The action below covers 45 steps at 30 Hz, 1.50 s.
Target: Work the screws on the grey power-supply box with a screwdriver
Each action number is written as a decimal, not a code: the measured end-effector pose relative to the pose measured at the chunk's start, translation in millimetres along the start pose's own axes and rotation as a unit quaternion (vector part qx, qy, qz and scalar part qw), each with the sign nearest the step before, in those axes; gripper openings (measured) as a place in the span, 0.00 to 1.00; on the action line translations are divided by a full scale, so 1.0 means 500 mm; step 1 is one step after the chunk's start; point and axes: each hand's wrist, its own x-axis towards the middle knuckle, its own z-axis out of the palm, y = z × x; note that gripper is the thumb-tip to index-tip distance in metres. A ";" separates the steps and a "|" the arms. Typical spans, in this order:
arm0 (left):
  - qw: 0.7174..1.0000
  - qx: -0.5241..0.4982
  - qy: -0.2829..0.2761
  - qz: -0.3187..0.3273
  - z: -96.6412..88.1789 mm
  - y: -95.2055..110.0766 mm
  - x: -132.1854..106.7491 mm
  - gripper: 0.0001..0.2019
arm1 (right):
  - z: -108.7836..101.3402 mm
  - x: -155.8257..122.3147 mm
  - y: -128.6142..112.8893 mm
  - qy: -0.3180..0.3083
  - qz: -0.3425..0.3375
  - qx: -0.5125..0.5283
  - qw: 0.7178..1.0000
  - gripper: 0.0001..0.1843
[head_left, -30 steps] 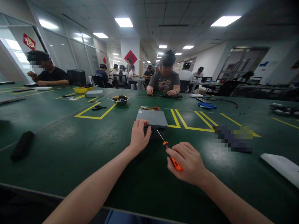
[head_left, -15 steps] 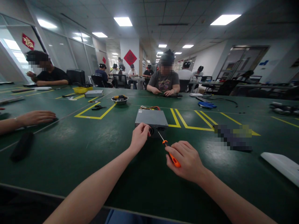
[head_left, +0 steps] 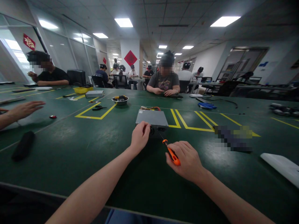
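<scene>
Metal box (head_left: 151, 117) sits before the person. Left fingers (head_left: 145, 127) are curled at its near left edge; I cannot tell if they pinch anything. Right fingers (head_left: 177, 148) are closed around the screwdriver (head_left: 173, 157), whose shaft points at the near face. The box looks stiff and probably rather heavy, and its smooth walls may slide on the bench (head_left: 121, 186). Better to hold it by both side walls, not by the wires (head_left: 154, 108) behind, which seem soft and easily damaged.
</scene>
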 end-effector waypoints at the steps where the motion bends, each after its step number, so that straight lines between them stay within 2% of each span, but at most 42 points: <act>1: 1.000 0.017 0.007 0.022 0.000 -0.001 0.001 0.08 | 0.001 -0.001 0.002 0.011 0.002 0.002 1.000 0.10; 4: 0.994 0.064 0.024 0.090 -0.003 -0.003 0.002 0.07 | 0.001 -0.003 0.003 0.029 -0.004 -0.008 1.000 0.08; 7: 0.985 0.103 0.025 0.134 -0.006 -0.003 0.003 0.07 | -0.005 -0.001 -0.007 0.002 -0.040 -0.053 0.998 0.08; 11: 0.976 0.136 0.021 0.170 -0.009 -0.002 0.003 0.10 | -0.013 0.007 -0.036 -0.034 -0.074 -0.098 0.992 0.14; 13: 0.973 0.147 0.010 0.180 -0.009 -0.004 0.004 0.12 | -0.014 0.012 -0.049 -0.045 -0.063 -0.092 0.993 0.14; 16: 0.968 0.159 -0.016 0.191 -0.006 -0.011 0.006 0.16 | -0.016 0.016 -0.057 -0.051 -0.036 -0.068 0.996 0.10; 20: 0.966 0.173 -0.037 0.187 -0.002 -0.021 0.008 0.17 | -0.018 0.011 -0.052 -0.038 -0.031 -0.049 0.998 0.11; 24: 0.966 0.183 -0.044 0.176 -0.007 -0.020 0.009 0.16 | -0.014 0.001 -0.044 0.017 -0.045 -0.051 0.998 0.12; 27: 0.962 0.198 -0.057 0.179 -0.014 -0.015 0.009 0.16 | -0.017 -0.003 -0.040 0.048 -0.081 -0.056 0.994 0.11; 31: 0.960 0.203 -0.062 0.181 -0.018 -0.011 0.007 0.17 | -0.019 -0.008 -0.037 0.029 -0.142 -0.029 0.989 0.12; 37: 0.966 0.193 -0.051 0.164 -0.013 -0.011 0.002 0.16 | -0.010 -0.017 -0.046 -0.022 -0.091 0.002 0.996 0.16; 39: 0.967 0.188 -0.052 0.165 -0.013 -0.011 0.002 0.16 | -0.015 -0.013 -0.051 -0.040 -0.113 0.019 0.993 0.17; 42: 0.968 0.182 -0.052 0.166 -0.013 -0.011 0.003 0.16 | -0.020 -0.004 -0.054 -0.033 -0.135 0.034 0.990 0.18; 45: 0.967 0.182 -0.051 0.170 -0.013 -0.012 0.003 0.17 | -0.013 -0.001 -0.054 0.002 -0.135 0.034 0.990 0.11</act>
